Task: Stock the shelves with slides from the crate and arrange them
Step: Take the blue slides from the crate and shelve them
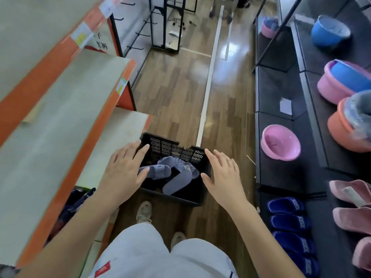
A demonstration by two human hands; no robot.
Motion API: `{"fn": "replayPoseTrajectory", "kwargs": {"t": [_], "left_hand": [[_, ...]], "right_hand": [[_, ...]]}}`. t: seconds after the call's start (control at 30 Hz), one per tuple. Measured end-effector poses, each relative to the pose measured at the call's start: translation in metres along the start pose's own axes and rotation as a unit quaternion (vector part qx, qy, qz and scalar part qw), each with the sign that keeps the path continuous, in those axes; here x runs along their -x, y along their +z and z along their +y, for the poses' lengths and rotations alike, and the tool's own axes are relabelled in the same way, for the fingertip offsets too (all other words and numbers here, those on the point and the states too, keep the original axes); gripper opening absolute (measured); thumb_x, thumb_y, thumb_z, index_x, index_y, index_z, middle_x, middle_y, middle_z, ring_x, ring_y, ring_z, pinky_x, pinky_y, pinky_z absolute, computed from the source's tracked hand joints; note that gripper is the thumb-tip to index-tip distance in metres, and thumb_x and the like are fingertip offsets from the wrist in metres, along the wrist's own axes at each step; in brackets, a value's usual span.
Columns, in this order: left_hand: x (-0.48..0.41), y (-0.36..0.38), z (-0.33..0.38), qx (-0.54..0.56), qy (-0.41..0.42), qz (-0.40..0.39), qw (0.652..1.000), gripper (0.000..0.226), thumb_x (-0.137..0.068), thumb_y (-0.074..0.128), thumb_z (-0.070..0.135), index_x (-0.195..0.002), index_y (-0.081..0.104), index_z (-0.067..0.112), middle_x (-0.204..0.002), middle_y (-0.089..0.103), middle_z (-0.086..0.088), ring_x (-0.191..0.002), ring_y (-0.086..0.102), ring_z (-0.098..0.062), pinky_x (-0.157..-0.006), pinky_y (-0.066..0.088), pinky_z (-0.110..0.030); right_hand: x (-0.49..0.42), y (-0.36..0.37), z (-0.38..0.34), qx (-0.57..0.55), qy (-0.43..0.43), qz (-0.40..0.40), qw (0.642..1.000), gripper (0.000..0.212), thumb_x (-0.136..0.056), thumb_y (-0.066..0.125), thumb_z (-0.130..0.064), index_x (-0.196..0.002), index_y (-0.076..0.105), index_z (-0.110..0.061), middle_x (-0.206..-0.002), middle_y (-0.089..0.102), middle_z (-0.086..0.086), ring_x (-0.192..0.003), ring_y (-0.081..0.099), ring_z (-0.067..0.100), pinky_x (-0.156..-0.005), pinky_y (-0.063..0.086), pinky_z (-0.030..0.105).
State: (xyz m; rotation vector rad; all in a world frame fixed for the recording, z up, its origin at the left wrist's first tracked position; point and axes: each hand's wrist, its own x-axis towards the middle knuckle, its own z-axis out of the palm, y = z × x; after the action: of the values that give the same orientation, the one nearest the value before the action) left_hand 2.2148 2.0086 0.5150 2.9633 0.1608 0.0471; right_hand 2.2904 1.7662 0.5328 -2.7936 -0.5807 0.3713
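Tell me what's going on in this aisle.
A person stands over a black crate on the wooden floor, with the left hand and the right hand both open and spread above it, gripping nothing. Grey slides lie loose inside the crate. On the dark shelves to the right, blue slides and pink slippers are already lined up.

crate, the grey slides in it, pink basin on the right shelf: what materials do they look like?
Crate: likely rigid moulded plastic, matte black, going by the lattice mesh walls. Slides: probably soft foam or rubber, matte grey-blue, with thick one-piece moulded shapes. Basin: apparently thin plastic, smooth pink with a slight sheen and a rolled rim.
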Motion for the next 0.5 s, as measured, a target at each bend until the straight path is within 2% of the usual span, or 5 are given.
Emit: {"fn": "replayPoseTrajectory", "kwargs": {"t": [0.1, 0.2, 0.4, 0.5], "left_hand": [[-0.037, 0.000, -0.026, 0.016, 0.010, -0.008, 1.000, 0.054, -0.078, 0.049, 0.034, -0.127, 0.051, 0.011, -0.129, 0.054, -0.013, -0.118, 0.051, -0.030, -0.097, 0.039, -0.041], [-0.072, -0.002, -0.056, 0.029, 0.021, -0.011, 0.999, 0.056, -0.081, 0.037, 0.038, -0.126, 0.053, 0.009, -0.126, 0.056, -0.014, -0.115, 0.053, -0.031, -0.097, 0.029, -0.035], [-0.123, 0.019, -0.100, 0.038, 0.055, -0.046, 0.997, 0.058, -0.079, 0.035, 0.039, -0.123, 0.056, 0.008, -0.123, 0.058, -0.015, -0.113, 0.046, -0.026, -0.092, 0.029, -0.034], [-0.139, 0.038, -0.106, 0.034, 0.074, -0.073, 0.994, 0.055, -0.079, 0.041, 0.037, -0.123, 0.055, 0.009, -0.123, 0.058, -0.014, -0.111, 0.053, -0.031, -0.092, 0.035, -0.036]], "right_hand": [[-0.032, 0.004, -0.014, -0.020, 0.010, 0.031, 0.999, 0.057, -0.094, 0.049, -0.034, -0.145, 0.026, -0.028, -0.153, 0.025, -0.001, -0.142, 0.018, 0.020, -0.114, 0.001, 0.035], [-0.063, 0.010, -0.029, -0.026, 0.030, 0.064, 0.997, 0.055, -0.090, 0.057, -0.028, -0.141, 0.038, -0.023, -0.149, 0.034, 0.005, -0.139, 0.028, 0.026, -0.112, 0.006, 0.037], [-0.114, 0.029, -0.049, -0.030, 0.075, 0.053, 0.995, 0.056, -0.091, 0.055, -0.026, -0.143, 0.033, -0.024, -0.150, 0.032, 0.004, -0.140, 0.024, 0.023, -0.115, 0.010, 0.037], [-0.129, 0.045, -0.048, -0.043, 0.103, 0.032, 0.993, 0.057, -0.092, 0.053, -0.027, -0.144, 0.031, -0.024, -0.150, 0.031, 0.004, -0.140, 0.023, 0.022, -0.115, 0.012, 0.037]]}}
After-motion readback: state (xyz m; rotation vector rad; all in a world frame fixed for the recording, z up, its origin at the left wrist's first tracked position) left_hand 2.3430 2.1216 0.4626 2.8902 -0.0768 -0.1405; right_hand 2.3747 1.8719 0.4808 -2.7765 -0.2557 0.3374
